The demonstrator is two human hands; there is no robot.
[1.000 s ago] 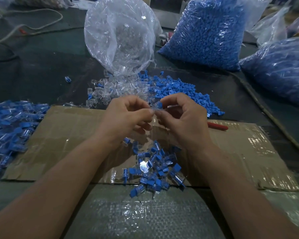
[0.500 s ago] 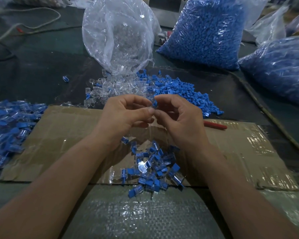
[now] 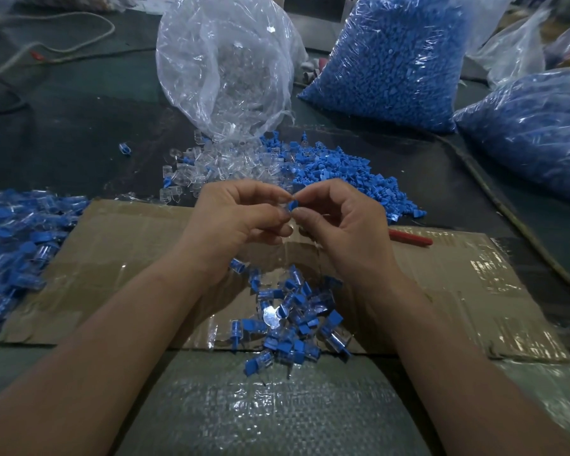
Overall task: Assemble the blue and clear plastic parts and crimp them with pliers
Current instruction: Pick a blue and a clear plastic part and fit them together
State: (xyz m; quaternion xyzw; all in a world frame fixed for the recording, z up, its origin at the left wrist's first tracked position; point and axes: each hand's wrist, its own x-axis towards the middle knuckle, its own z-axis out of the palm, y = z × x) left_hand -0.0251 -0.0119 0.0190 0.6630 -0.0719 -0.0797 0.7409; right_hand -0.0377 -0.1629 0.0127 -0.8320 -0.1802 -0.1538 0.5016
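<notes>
Head view looks down on both hands raised over a cardboard sheet [image 3: 119, 258] on the surface. Left hand [image 3: 234, 222] and right hand [image 3: 346, 225] meet fingertip to fingertip, each pinching one end of the same small piece; a blue part [image 3: 292, 204] peeks out between them. I take it the clear part is in the left pinch, being pushed onto the blue one, but the fingers cover it and I cannot make it out.

Supplies sit within easy reach at the far side: a clear bag [image 3: 224, 67] tipped over, spilling clear parts [image 3: 208, 169], and just right of them a loose heap of blue parts [image 3: 343, 172]. Farther right stand two full blue bags [image 3: 392, 60], the right one cut off by the frame. Joined pieces [image 3: 293, 317] lie in a small pile on the cardboard under the wrists, likely dropped straight down to save motion. A bigger pile [image 3: 14, 245] sits at the left edge, partly out of frame; whether those are crimped is too small to tell.

A red handle [image 3: 410, 239] lies on the cardboard right of the right hand, probably the pliers, though the hand hides the head. No crimping is under way.
</notes>
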